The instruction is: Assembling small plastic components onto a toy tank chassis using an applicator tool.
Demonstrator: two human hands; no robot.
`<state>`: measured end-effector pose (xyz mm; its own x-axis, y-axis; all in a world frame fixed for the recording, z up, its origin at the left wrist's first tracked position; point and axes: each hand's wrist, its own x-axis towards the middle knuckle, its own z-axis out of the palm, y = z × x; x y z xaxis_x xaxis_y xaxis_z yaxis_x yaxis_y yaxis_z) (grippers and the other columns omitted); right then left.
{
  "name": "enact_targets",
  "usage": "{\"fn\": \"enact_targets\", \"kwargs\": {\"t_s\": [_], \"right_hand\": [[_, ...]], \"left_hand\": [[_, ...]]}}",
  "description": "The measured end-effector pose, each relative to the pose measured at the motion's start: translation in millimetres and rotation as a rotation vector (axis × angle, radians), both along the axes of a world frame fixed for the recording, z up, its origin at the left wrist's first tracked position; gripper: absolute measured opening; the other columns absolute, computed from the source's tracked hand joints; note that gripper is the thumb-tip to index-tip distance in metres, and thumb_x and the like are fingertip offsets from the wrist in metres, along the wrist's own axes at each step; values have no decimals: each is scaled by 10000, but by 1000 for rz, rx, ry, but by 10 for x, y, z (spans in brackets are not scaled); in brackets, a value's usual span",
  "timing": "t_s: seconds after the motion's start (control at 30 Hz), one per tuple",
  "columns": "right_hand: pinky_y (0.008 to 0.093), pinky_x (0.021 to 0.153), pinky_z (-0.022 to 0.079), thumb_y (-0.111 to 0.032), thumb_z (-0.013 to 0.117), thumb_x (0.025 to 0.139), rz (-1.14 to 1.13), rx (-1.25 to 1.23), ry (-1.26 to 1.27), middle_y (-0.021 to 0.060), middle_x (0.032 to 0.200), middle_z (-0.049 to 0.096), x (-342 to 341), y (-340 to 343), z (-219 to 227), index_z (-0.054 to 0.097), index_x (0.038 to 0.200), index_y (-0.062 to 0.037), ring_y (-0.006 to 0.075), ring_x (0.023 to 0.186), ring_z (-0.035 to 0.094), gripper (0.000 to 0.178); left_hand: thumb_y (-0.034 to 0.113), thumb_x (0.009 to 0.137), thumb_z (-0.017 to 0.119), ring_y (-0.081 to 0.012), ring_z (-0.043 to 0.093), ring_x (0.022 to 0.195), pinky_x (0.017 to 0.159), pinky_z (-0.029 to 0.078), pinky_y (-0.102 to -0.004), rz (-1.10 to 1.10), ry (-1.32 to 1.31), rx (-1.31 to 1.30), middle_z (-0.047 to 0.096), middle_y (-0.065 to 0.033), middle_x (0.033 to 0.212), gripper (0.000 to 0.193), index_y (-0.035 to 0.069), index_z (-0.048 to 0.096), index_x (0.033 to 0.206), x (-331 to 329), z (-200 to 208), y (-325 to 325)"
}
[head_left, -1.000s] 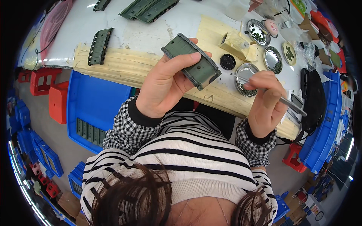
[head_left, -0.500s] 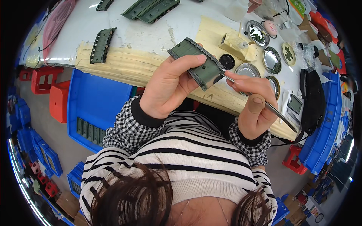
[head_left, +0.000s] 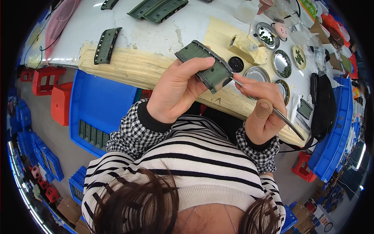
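A green model part with ridged edges is held above the front edge of the bench, tilted, in front of the wearer's chest. From my remote seat I see the left hand gripping it, thumb pressed across the top face. The right hand grasps a slim metal tool that slants up toward the part; its tip is right at the part's right-hand corner, though I cannot tell whether they touch.

Just beyond the part sits a round black lid, with a cream block behind it. To the right I see several round metal dishes, at least two holding small green bits, and near them a pale dish with more green pieces.

Farther left on the bench lies a similar green piece, and larger green pieces rest toward the back. Below the bench, on the left, I see a blue tray holding a row of green parts, with red stools beside it.
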<state>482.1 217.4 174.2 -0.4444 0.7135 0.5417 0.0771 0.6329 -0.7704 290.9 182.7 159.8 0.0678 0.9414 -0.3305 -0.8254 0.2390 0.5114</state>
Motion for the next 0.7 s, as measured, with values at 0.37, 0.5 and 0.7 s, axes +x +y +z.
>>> {"fn": "enact_targets", "kwargs": {"t_s": [0.37,0.5,0.7], "right_hand": [[317,782,541,4,613,848,32,121,-120,191,1009,680,7,-8,39,650,997,24,272,915,679,154],[320,763,538,-71,568,896,18,122,-120,191,970,675,10,-12,20,641,979,25,292,903,683,147],[355,758,529,-285,462,1004,-24,127,-133,193,901,656,3,-58,50,608,960,35,345,884,687,355]], "left_hand": [[84,904,588,-190,625,1009,868,530,-304,12,-27,-14,612,-143,1116,356,6,475,1233,6,-25,-2],[86,901,593,-190,625,1008,871,528,-306,2,-18,-13,614,-141,1110,362,8,477,1235,6,-36,-1],[98,905,588,-190,624,1012,874,529,-316,-6,-4,-17,606,-142,1129,398,7,458,1269,31,-30,10]]}}
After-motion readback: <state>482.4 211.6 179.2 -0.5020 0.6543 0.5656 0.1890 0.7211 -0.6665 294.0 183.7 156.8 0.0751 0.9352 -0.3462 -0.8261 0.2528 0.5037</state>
